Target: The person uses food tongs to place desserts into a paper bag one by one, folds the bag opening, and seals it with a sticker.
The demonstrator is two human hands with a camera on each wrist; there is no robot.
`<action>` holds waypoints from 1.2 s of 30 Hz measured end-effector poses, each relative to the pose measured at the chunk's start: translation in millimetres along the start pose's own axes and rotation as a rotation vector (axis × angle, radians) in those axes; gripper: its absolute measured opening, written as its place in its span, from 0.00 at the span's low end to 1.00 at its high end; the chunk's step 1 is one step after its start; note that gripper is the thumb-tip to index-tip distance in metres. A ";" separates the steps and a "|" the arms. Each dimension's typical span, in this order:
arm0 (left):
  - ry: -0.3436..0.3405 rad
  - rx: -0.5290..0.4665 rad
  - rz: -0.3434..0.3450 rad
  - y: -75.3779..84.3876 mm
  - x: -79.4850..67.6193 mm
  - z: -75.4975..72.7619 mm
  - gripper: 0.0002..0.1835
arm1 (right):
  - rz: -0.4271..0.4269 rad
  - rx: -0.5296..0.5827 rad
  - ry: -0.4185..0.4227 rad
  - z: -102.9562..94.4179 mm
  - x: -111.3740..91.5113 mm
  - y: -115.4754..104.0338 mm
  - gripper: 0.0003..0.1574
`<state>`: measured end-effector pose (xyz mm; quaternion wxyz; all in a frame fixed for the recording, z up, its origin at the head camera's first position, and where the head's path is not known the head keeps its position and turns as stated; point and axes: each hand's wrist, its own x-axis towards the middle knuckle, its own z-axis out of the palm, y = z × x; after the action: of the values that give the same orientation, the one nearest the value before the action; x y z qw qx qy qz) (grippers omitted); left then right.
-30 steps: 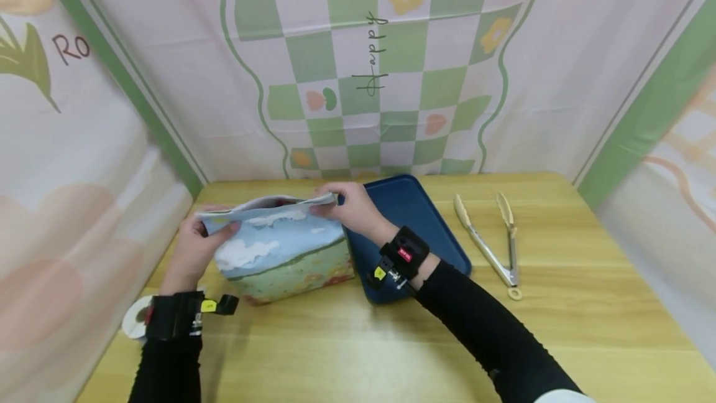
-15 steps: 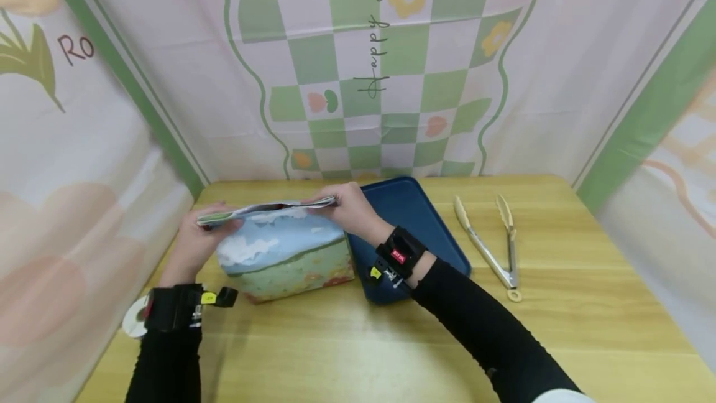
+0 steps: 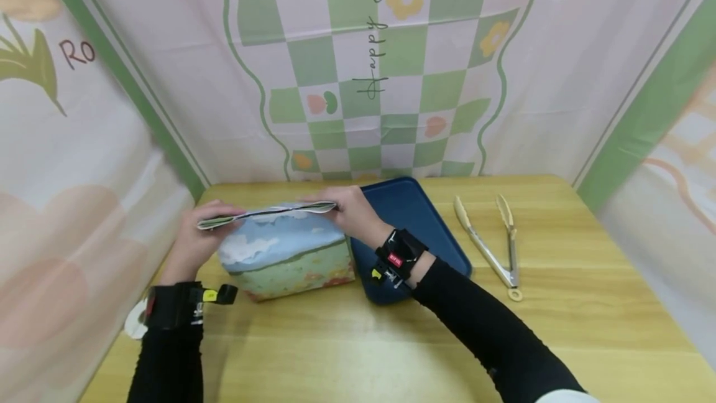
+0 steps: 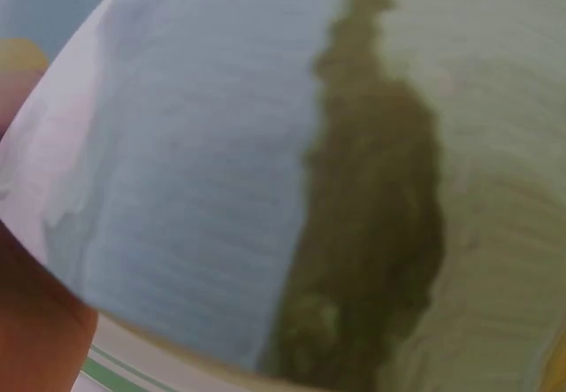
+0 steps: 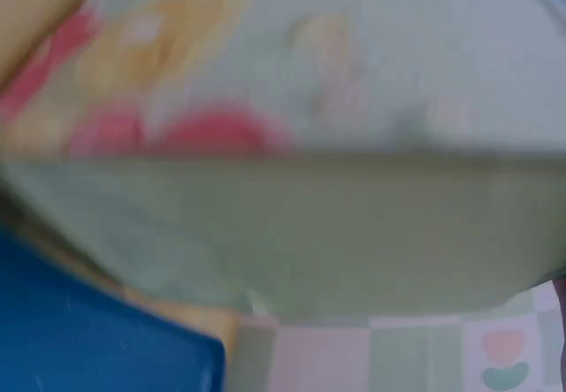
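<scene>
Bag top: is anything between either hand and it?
Nothing visible. The left hand pinches the left end of the bag top and the right hand pinches the right end, both in direct contact.

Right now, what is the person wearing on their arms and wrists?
Both arms have long black sleeves; a bit of white shows at the right upper arm. Each wrist carries a black strapped device. The one by the left hand has a small yellow sticker, and the one by the right hand has a red label and a yellow sticker too. The hands themselves are bare: no gloves or rings show.
</scene>
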<state>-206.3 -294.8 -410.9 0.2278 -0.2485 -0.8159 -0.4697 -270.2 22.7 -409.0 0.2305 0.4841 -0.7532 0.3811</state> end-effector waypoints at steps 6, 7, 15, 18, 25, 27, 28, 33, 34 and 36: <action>-0.106 -0.141 -0.073 9.2 -2.5 1.5 0.14 | -0.144 -0.061 -0.094 -7.1 -2.9 -1.5 0.42; -0.114 -0.149 -0.078 8.4 -3.9 1.9 0.14 | -0.159 -0.066 -0.107 -8.7 -4.0 -2.0 0.44; -0.164 -0.028 -0.038 -2.7 -21.9 1.0 0.37 | -0.263 -0.137 -0.236 -19.9 -17.9 -2.3 0.41; -0.191 0.082 0.024 -2.3 -26.6 0.5 0.38 | -0.270 -0.168 -0.261 -23.2 -23.5 -0.9 0.38; -0.122 0.413 0.234 -0.8 -44.1 6.9 0.25 | -0.256 -0.195 -0.308 -26.6 -29.1 -3.0 0.31; -0.066 0.440 0.235 -2.6 -50.1 11.4 0.24 | -0.221 -0.159 -0.327 -26.1 -31.6 -3.6 0.30; -0.041 0.446 0.231 -4.0 -52.2 13.8 0.23 | -0.196 -0.139 -0.336 -25.8 -33.4 -4.0 0.28; 0.064 0.427 0.247 -11.3 -56.4 25.9 0.17 | -0.106 -0.080 -0.323 -20.1 -42.7 -6.8 0.26; 0.076 0.423 0.239 -12.1 -57.1 27.2 0.17 | -0.102 -0.081 -0.313 -18.2 -44.5 -7.1 0.27; 0.095 0.414 0.218 -13.4 -58.6 28.6 0.16 | -0.105 -0.090 -0.290 -14.3 -47.1 -7.7 0.28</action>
<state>-173.2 -286.8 -468.1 0.3614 -0.2609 -0.8516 -0.2760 -243.4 58.4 -431.4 0.1606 0.5620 -0.7683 0.2607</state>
